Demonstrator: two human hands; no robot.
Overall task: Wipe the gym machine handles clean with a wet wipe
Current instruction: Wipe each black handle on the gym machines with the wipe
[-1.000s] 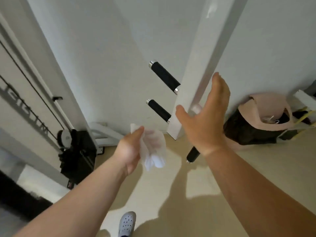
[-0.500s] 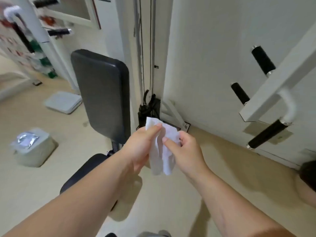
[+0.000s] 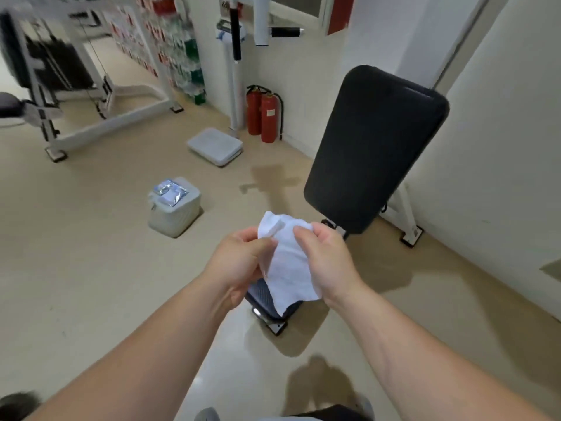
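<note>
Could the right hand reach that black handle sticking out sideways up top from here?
Probably not from here. The right hand grips the wet wipe with the left hand, close to the body, and the black handle sits well beyond it, higher up and farther across the room. Stepping closer seems needed.

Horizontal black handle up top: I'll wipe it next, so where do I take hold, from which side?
Probably wrap the wet wipe round the black handle mid-length, coming from its free right end; the left end joins the white post.
</note>
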